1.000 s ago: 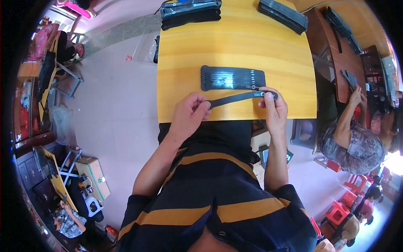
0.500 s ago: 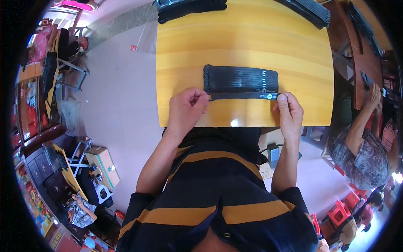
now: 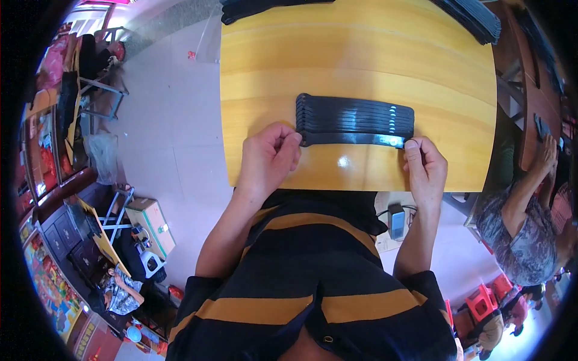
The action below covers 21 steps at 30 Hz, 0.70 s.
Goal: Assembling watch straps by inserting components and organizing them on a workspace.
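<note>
A row of overlapping flat black strips (image 3: 355,113) lies on the yellow wooden table (image 3: 337,60), their rounded left ends lined up and pale marks showing near their right ends. Along the near side of the row runs one more black strip (image 3: 343,139), with shiny pale print at its right end. My left hand (image 3: 268,157) has thumb and forefinger closed at this strip's left end. At its other end, the thumb and fingers of my right hand (image 3: 426,171) pinch the corner. The fingertips hide both tips of the strip.
More black strips are piled at the table's far left (image 3: 271,6) and far right corner (image 3: 472,19). To the right, another person (image 3: 521,222) works at a brown table (image 3: 524,96). A cardboard box (image 3: 150,227) stands on the floor at left.
The near strip now lies snug along the row's front edge, with both hands still at its ends. The view has shifted slightly, so the row and my right hand appear farther right.
</note>
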### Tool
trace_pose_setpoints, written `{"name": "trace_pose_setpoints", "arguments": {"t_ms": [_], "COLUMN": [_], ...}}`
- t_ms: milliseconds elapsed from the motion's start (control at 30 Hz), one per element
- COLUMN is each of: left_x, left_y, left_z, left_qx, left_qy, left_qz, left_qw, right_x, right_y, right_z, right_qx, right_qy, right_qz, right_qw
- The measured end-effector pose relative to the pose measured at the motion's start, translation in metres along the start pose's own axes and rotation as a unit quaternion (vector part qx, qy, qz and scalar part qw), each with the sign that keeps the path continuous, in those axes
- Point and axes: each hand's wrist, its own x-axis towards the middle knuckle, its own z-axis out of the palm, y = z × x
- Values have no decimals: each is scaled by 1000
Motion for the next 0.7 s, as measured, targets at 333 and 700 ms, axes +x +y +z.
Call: {"name": "trace_pose_setpoints", "arguments": {"t_ms": [333, 700], "left_x": [6, 12], "left_y": [-3, -13], "left_z": [0, -1], "left_qx": [56, 92], "left_qy": [3, 6], "left_qz": [19, 33], "left_qw": [998, 995], "right_x": [-1, 2], "right_y": [1, 1], "right_z": [-1, -1], "right_qx": [-20, -15], "right_qy": [4, -1], "right_qz": [7, 11], "right_qw": [1000, 1000]}}
